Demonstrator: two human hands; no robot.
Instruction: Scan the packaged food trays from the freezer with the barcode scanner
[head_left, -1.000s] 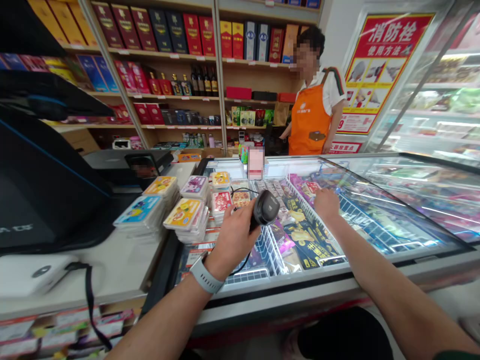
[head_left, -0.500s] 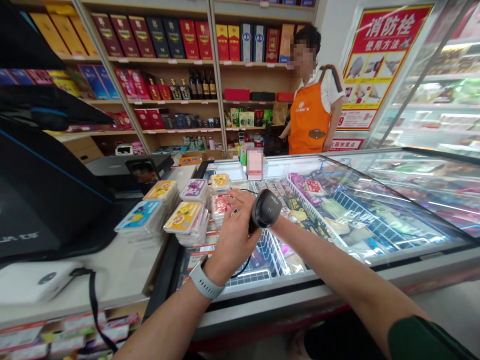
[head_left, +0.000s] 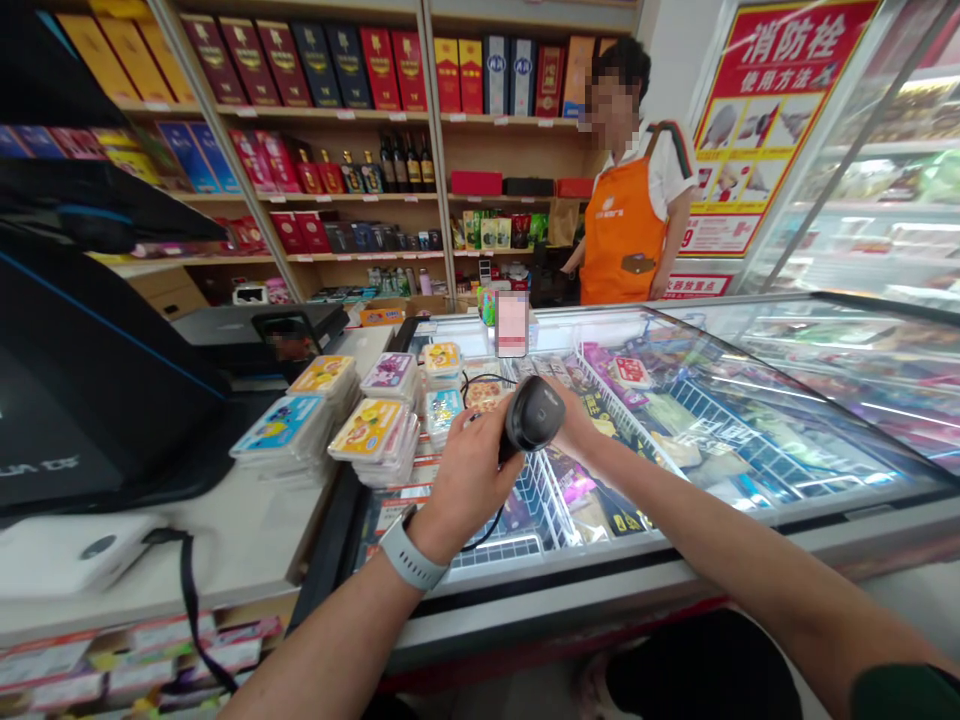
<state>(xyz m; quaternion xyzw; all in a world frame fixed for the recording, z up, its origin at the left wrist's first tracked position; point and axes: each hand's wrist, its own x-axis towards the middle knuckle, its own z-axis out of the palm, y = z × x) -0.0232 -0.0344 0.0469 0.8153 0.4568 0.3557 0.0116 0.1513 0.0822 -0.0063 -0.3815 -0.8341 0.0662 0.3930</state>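
Observation:
My left hand (head_left: 469, 475), with a pale watch strap on its wrist, grips a black handheld barcode scanner (head_left: 534, 415) upright above the chest freezer. Just behind the scanner is my right hand (head_left: 574, 420); its fingers are hidden, so I cannot tell what they hold. Left of the hands stand stacks of flat, clear-lidded packs: one topped by a blue pack (head_left: 444, 408), one by a yellow pack (head_left: 375, 428), one by a purple pack (head_left: 390, 372). A brownish printed picture (head_left: 484, 394) shows beyond the scanner, partly covered. The scanner's dark cable loops behind and below.
A phone-like pink screen (head_left: 512, 325) stands at the freezer's far edge. Under the freezer glass (head_left: 750, 400) lie bagged goods and a red pack (head_left: 631, 372). More packs (head_left: 281, 428) are stacked on the left counter by a dark terminal (head_left: 75, 400). A person in an orange apron (head_left: 622, 235) stands opposite.
My right hand has drawn back right from the near stack to behind the scanner. The red pack on top of that stack is gone, and a blue one shows there. The scanner stays in my left hand.

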